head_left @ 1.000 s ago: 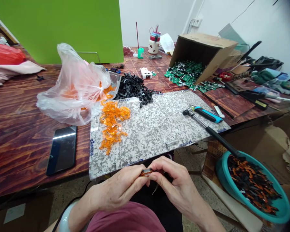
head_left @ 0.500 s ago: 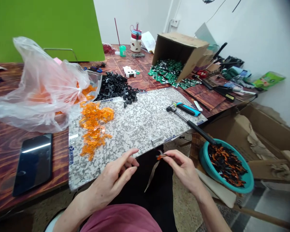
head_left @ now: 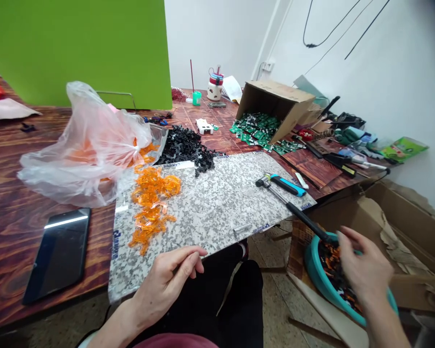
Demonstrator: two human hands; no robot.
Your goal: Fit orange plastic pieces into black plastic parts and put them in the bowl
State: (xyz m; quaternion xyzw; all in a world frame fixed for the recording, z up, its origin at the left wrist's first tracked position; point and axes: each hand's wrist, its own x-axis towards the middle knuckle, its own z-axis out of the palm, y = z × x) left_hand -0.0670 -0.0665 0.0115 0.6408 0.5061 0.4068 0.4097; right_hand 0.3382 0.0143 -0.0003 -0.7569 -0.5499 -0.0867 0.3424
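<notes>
black-and-orange parts [head_left: 331,261] lie in teal basin [head_left: 317,276]; probably light, stiff, slick plastic, best pinched at the edges; right hand [head_left: 364,266] over them, grip cannot be told; left hand [head_left: 174,275] curled narrow, nothing seen in it, near speckled board [head_left: 213,208]
</notes>
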